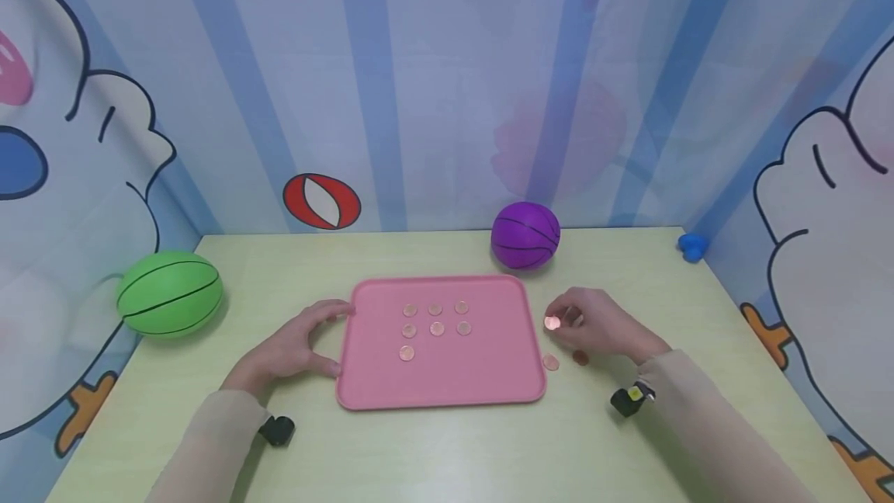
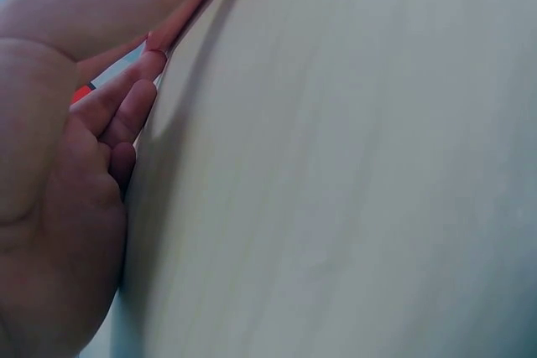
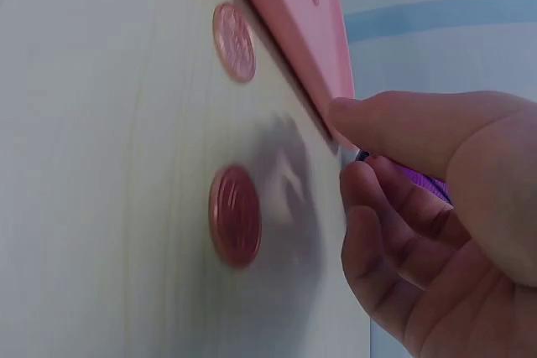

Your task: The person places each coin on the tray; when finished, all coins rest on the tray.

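A pink tray lies on the table with several copper coins on it, two rows of three and one coin below them at the left. My left hand rests at the tray's left edge, thumb and fingers spread along the rim. Just beyond the right edge, my right hand pinches a shiny copper coin between thumb and fingers, above the table. Two more coins lie on the table beneath it: a lighter one beside the tray and a darker one farther right.
A purple ball sits behind the tray's right corner. At the table's left edge is a green ball. A small blue object lies at the far right corner. A printed cloth stands behind the pale table.
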Available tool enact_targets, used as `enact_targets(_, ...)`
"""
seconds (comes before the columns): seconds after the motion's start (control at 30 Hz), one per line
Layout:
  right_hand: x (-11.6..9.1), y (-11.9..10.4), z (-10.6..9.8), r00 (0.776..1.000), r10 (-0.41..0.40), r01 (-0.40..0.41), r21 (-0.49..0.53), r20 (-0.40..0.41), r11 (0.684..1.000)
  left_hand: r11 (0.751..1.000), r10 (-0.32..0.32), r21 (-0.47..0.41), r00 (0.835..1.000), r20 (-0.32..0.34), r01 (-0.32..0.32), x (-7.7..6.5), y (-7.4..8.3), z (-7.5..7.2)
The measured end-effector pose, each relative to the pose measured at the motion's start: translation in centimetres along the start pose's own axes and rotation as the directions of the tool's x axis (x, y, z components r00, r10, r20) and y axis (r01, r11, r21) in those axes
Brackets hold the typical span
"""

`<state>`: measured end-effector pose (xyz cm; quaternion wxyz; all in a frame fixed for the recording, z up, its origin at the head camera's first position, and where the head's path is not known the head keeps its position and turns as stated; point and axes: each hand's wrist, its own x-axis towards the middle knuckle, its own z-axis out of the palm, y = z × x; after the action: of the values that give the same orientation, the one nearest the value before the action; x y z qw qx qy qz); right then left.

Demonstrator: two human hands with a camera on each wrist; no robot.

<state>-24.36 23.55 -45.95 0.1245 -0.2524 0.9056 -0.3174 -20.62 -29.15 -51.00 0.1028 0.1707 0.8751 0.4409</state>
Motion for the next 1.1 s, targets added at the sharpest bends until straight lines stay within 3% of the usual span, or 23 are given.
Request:
enact_targets(0.2,1.1,-1.6,1.1,0.993,-0.08,0.077,-0.034,-0.083,0.996,1.0,-0.007,0.006,1.0,-0.002,0.007,-0.1,0.3,-0.1)
enact_targets(0.4,2.4,-4.1,2.6,0.996,-0.07,0.071,0.03,-0.048,0.997,1.0,-0.005,0.019,1.0,0.0,0.005,0.1,0.2,-0.1)
enact_targets(0.5,3.1,-5.3,3.3,0.994,-0.106,0.107,0.027,-0.035,0.994,1.0,-0.004,0.024,1.0,-0.002,0.004,0.1,0.2,0.0)
enact_targets(0.77,5.1,-8.0,5.6,0.967,-0.254,0.253,-0.025,-0.004,0.967,1.0,-0.008,0.018,1.0,-0.001,0.008,0.0,0.2,0.0)
enact_targets(1.1,6.6,-10.4,8.2,0.963,-0.267,0.269,-0.112,0.033,0.957,1.0,-0.012,0.007,1.0,0.003,0.012,0.0,0.2,-0.1)
